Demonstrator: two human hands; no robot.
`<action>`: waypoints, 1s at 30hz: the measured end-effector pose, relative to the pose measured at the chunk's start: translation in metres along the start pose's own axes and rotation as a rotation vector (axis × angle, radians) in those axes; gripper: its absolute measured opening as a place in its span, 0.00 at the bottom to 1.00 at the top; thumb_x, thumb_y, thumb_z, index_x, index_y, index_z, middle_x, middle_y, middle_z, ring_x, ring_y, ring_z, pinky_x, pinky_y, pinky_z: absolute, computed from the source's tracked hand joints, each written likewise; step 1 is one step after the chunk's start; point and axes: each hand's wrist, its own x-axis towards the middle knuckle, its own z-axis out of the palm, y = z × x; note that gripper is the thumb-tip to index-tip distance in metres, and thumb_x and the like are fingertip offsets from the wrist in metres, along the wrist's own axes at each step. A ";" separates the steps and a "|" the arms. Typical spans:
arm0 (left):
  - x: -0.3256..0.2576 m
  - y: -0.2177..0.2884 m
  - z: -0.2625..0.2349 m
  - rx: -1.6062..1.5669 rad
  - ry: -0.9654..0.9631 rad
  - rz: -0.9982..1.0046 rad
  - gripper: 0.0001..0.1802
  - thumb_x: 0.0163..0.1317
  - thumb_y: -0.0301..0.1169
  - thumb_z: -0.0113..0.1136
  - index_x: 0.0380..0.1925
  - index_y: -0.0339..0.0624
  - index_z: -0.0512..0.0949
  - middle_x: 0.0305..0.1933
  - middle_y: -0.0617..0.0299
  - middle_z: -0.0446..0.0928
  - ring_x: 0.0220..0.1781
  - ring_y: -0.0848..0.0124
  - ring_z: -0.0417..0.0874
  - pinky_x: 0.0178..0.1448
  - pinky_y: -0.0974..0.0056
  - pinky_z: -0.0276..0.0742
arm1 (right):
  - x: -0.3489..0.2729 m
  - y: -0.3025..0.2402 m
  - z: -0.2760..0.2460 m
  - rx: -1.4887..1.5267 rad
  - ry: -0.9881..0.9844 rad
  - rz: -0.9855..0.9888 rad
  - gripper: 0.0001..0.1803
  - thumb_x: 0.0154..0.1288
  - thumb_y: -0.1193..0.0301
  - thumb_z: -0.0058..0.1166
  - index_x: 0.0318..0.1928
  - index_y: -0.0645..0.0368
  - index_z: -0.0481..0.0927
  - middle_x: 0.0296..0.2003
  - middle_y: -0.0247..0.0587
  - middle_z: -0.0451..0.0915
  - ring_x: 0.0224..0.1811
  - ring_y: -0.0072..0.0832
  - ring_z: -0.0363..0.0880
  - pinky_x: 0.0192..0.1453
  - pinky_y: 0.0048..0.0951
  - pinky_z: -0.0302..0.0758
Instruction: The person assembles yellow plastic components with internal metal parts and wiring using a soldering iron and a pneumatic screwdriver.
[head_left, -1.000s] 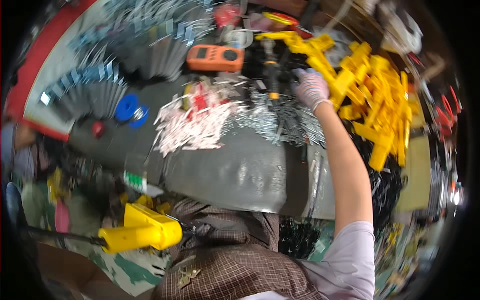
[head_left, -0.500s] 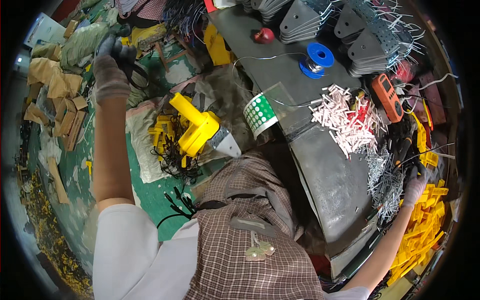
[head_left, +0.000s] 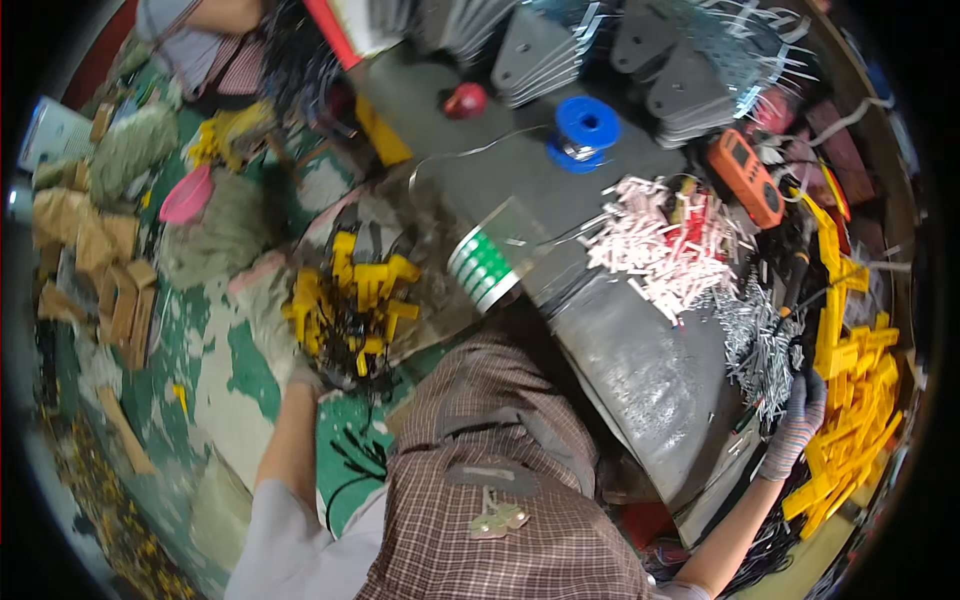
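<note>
My left hand point(head_left: 308, 380) is low beside a heap of yellow plastic parts point(head_left: 362, 285) tangled with black cords. Its fingers are hidden, so any hold on the heap does not show. On the right, my right hand point(head_left: 797, 428), in a striped glove with dark fingertips, reaches out with its fingers stretched. It lies between a pile of thin metal pins point(head_left: 755, 345) and a larger pile of yellow plastic pieces point(head_left: 850, 430). No held item can be made out in it.
The grey worktable carries white tubes point(head_left: 660, 250), an orange meter point(head_left: 745, 178), a blue solder spool point(head_left: 585, 130), a red apple point(head_left: 465, 100) and stacked grey metal plates point(head_left: 540, 55). A green-dotted card point(head_left: 483, 270) overhangs its edge. A pink basin point(head_left: 187, 195) and another person point(head_left: 215, 45) are at upper left.
My left hand has dropped from the upper left to beside the yellow heap. The yellow housing with a grey plate no longer stands out there. My right hand has moved nearer me.
</note>
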 end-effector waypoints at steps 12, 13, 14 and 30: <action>-0.232 -0.005 0.396 1.089 -0.688 1.518 0.30 0.58 0.49 0.68 0.51 0.38 0.76 0.52 0.46 0.79 0.55 0.49 0.79 0.60 0.53 0.73 | -0.155 -0.070 0.059 0.124 -0.001 0.326 0.30 0.62 0.86 0.50 0.67 0.61 0.70 0.39 0.28 0.73 0.34 0.11 0.68 0.41 0.15 0.66; -0.236 -0.012 0.417 1.164 -0.624 1.623 0.34 0.55 0.52 0.69 0.52 0.38 0.75 0.52 0.45 0.79 0.56 0.47 0.78 0.60 0.51 0.73 | -0.167 -0.070 0.060 0.059 0.025 0.238 0.27 0.64 0.83 0.52 0.64 0.63 0.73 0.42 0.35 0.78 0.39 0.18 0.75 0.46 0.20 0.71; -0.240 -0.013 0.434 1.215 -0.558 1.572 0.35 0.54 0.53 0.70 0.53 0.37 0.74 0.52 0.44 0.78 0.56 0.47 0.78 0.61 0.50 0.73 | -0.174 -0.068 0.061 -0.102 0.049 0.165 0.25 0.64 0.82 0.53 0.63 0.64 0.74 0.45 0.40 0.79 0.44 0.24 0.77 0.51 0.24 0.73; -0.395 -0.104 0.249 1.303 -2.188 1.683 0.25 0.50 0.48 0.70 0.45 0.50 0.75 0.62 0.48 0.71 0.64 0.46 0.70 0.67 0.44 0.65 | -0.201 -0.057 0.078 -0.037 0.417 0.202 0.12 0.65 0.77 0.61 0.49 0.62 0.82 0.42 0.45 0.85 0.44 0.31 0.84 0.51 0.30 0.78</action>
